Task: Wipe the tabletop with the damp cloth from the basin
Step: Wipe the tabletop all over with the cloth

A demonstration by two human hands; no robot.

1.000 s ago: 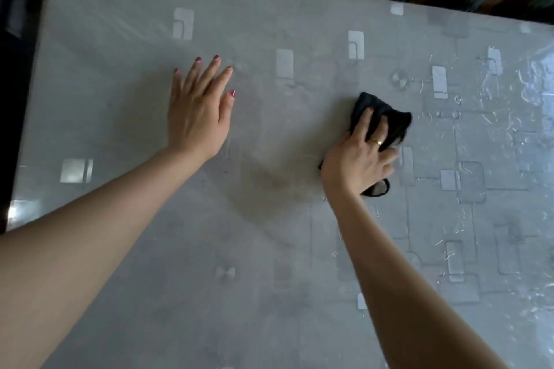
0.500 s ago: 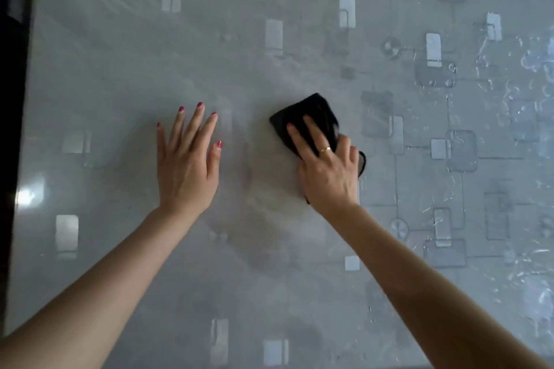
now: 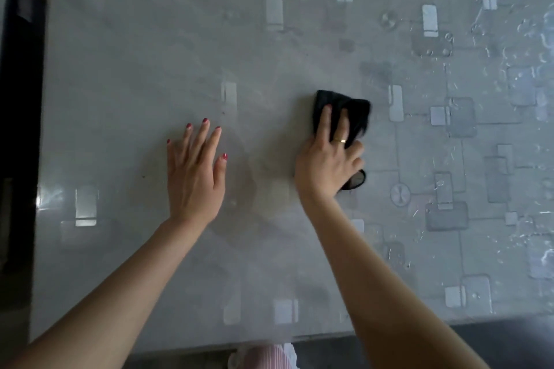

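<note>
The cloth [image 3: 353,112] was black and bunched into folds, lying near the middle of the grey patterned tabletop [image 3: 120,69], right of centre. The right hand [image 3: 328,163] pressed it down with straight fingers spread over it. The left hand [image 3: 193,177] lay flat and wide on the tabletop, well left of the cloth. No writing was readable.

Two hands [image 3: 195,177], one black cloth [image 3: 356,114], one tabletop [image 3: 120,69], seemingly one ring [image 3: 340,141].
</note>
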